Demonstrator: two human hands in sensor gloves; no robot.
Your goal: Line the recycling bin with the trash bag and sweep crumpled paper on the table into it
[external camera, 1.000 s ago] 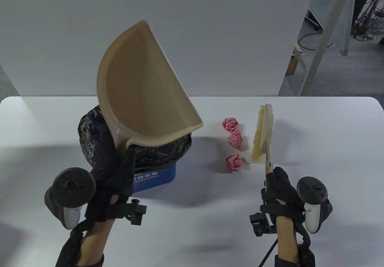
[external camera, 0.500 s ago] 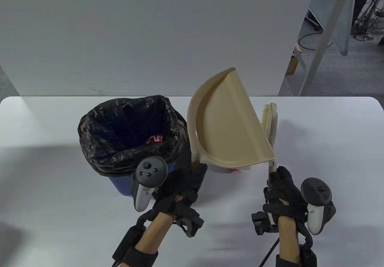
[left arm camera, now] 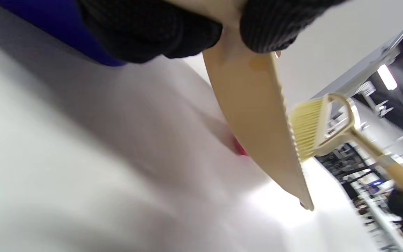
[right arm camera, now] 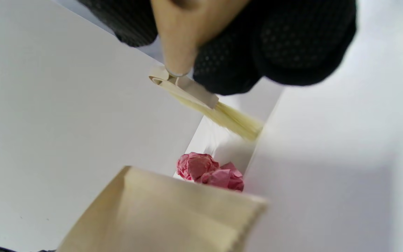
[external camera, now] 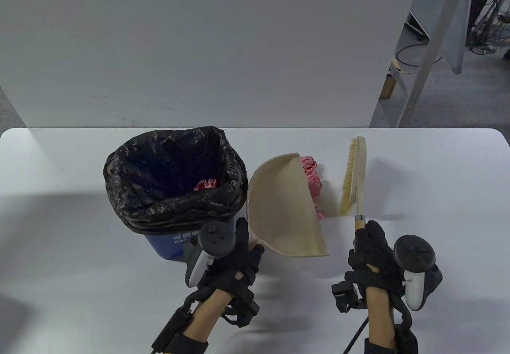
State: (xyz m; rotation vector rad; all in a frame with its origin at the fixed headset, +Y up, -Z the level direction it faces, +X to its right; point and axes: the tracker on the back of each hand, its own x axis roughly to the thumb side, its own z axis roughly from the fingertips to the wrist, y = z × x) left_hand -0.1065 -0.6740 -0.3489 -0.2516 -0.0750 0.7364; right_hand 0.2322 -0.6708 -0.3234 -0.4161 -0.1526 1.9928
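The left hand [external camera: 233, 260] curls its fingers round the short handle of the beige dustpan [external camera: 285, 206], which stands tilted just beside the blue recycling bin [external camera: 169, 244]. The bin is lined with a black trash bag [external camera: 131, 206], and one pink paper ball [external camera: 205, 184] lies inside. White writing on the bin's front is partly hidden; only some Chinese characters and the letters "Re" can be read. The right hand [external camera: 370, 256] grips the wooden handle of the brush [external camera: 352, 178], bristles facing the dustpan. Between dustpan and brush lie pink crumpled paper balls [external camera: 312, 177] on the white table [external camera: 438, 194]
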